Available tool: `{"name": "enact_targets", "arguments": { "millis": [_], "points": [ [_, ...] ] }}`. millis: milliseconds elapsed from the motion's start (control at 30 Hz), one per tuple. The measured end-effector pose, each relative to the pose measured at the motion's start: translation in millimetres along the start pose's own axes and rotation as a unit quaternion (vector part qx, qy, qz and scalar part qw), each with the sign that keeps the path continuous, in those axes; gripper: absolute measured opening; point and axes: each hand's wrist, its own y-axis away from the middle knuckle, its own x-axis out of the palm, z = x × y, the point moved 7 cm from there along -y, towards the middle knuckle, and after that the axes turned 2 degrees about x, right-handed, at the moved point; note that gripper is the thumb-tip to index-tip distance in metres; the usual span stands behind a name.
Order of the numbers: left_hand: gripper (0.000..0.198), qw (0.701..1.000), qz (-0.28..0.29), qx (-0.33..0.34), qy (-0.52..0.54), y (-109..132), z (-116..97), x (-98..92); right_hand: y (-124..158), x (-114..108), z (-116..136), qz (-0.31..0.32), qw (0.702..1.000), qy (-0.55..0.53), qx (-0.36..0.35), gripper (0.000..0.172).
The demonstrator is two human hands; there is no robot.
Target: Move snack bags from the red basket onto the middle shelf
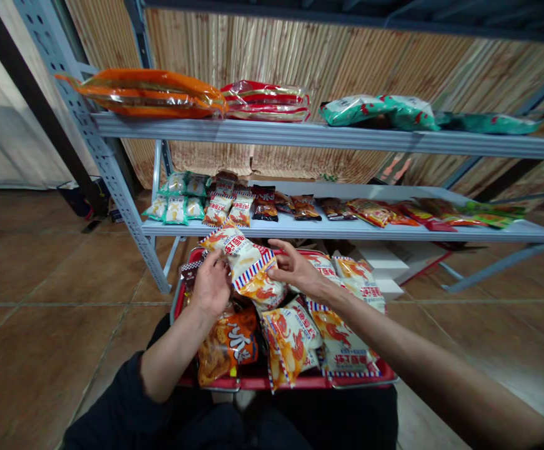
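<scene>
White snack bags (pixel 253 265) with red lettering, a shrimp picture and striped edges are held between my two hands, above a red basket (pixel 388 376). My left hand (pixel 212 284) is curled against their left side, its fingers partly hidden. From the right, my right hand (pixel 297 269) grips the bag's edge with thumb and fingers, the index finger raised. Similar white bags (pixel 293 340) and an orange-and-brown snack bag (pixel 229 344) fill the basket below. Whether the held pack is one bag or two overlapping, I cannot tell fully.
A metal rack stands ahead. Its lower shelf (pixel 300 230) carries small green-and-white packets (pixel 177 208), striped white packets (pixel 228 207), brown packets (pixel 265 203) and colourful flat ones (pixel 421 215). The upper shelf (pixel 272 130) holds orange (pixel 150 94), red and green bags. White boxes (pixel 384 269) lie underneath.
</scene>
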Motion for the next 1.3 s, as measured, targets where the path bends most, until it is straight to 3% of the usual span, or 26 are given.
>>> {"name": "enact_targets", "arguments": {
  "millis": [67, 167, 367, 633, 833, 1100, 1300],
  "points": [
    [0.025, 1.000, 0.010, 0.005, -0.010, -1.7, -1.7, 5.5, -0.7, 7.2, -1.4, 0.028, 0.999, 0.020, 0.000, 0.066],
    [0.037, 0.997, 0.042, 0.032, -0.053, -1.5, -2.9, 13.3, -0.7, 16.7, 0.2, 0.049, 0.998, 0.030, -0.008, 0.049],
    [0.057, 0.987, 0.118, 0.033, -0.105, 6.9, 1.2, 18.7, -2.5, 8.6, -5.3, -0.015, 0.998, 0.057, 0.001, 0.040],
    [0.072, 0.982, 0.111, 0.075, -0.129, 3.6, 1.0, 16.5, -0.7, 16.9, -3.9, 0.022, 0.997, -0.053, 0.051, 0.034],
    [0.069, 0.976, 0.141, 0.102, -0.128, 2.9, -3.0, 20.7, -2.5, 18.9, -1.4, -0.012, 0.993, -0.097, 0.058, 0.035],
    [0.062, 0.989, 0.096, 0.037, -0.110, 0.5, 5.6, 13.5, -7.2, 11.0, -15.1, -0.064, 0.986, -0.133, 0.074, 0.031],
    [0.048, 0.989, 0.091, 0.039, -0.114, 1.8, 6.4, 15.7, -6.9, 7.4, -15.9, -0.084, 0.985, -0.133, 0.076, 0.029]
  ]
}}
